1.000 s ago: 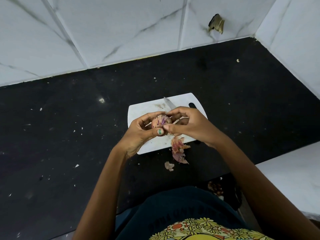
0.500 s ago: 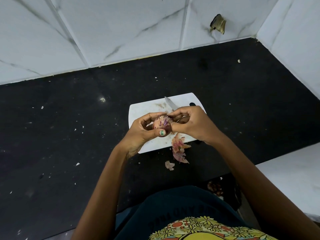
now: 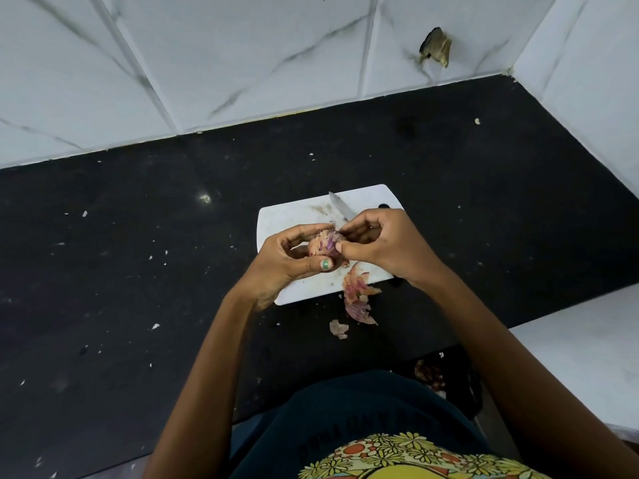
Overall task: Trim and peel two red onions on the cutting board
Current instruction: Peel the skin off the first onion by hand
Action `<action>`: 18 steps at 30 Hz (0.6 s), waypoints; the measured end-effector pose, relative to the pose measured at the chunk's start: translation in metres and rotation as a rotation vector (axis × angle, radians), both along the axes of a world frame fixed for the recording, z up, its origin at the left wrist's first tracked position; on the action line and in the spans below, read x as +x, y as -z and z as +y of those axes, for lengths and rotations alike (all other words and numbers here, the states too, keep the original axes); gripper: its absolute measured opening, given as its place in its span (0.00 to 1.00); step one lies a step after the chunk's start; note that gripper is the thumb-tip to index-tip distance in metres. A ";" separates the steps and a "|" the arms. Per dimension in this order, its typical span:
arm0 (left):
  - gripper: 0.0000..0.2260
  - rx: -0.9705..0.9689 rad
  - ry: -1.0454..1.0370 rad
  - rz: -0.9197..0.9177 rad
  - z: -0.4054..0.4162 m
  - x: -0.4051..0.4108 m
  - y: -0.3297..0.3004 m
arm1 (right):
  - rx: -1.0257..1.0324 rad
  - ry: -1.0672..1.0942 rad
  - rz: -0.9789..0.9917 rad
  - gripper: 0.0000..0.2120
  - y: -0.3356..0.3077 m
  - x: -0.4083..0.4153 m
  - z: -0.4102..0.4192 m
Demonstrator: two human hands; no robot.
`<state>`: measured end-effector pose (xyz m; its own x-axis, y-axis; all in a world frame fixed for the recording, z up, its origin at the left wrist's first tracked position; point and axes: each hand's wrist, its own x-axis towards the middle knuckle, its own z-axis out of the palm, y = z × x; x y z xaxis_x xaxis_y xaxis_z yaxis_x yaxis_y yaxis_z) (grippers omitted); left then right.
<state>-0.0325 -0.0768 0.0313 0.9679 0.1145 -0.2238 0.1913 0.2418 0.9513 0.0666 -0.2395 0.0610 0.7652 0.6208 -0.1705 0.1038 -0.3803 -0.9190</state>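
From the head view, your left hand curls its fingers around the red onion, thumb pressed across its near side, holding it just above the white cutting board. Your right hand meets it from the other side, fingers pinched together on the onion's skin at its right edge. Beyond your right fingers, a knife lies on the board, blade tip pointing away. Just below your fingers, loose onion peels spill off the board's near edge onto the black desk.
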 end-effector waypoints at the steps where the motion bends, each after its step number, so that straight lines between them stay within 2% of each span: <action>1: 0.21 0.000 0.004 0.002 0.000 0.000 0.000 | 0.000 -0.006 0.006 0.09 -0.001 0.001 -0.001; 9: 0.21 -0.037 -0.009 0.032 0.000 -0.001 0.004 | 0.069 0.054 0.188 0.04 -0.001 0.002 -0.005; 11: 0.21 -0.025 -0.015 0.027 0.000 -0.002 0.004 | 0.103 0.012 0.226 0.08 -0.001 0.002 -0.008; 15: 0.21 -0.012 -0.010 0.025 0.000 -0.002 0.004 | 0.067 -0.013 0.006 0.10 0.000 -0.004 -0.007; 18: 0.21 -0.010 -0.004 0.031 0.000 -0.003 0.003 | 0.114 0.064 0.018 0.06 0.003 -0.001 -0.008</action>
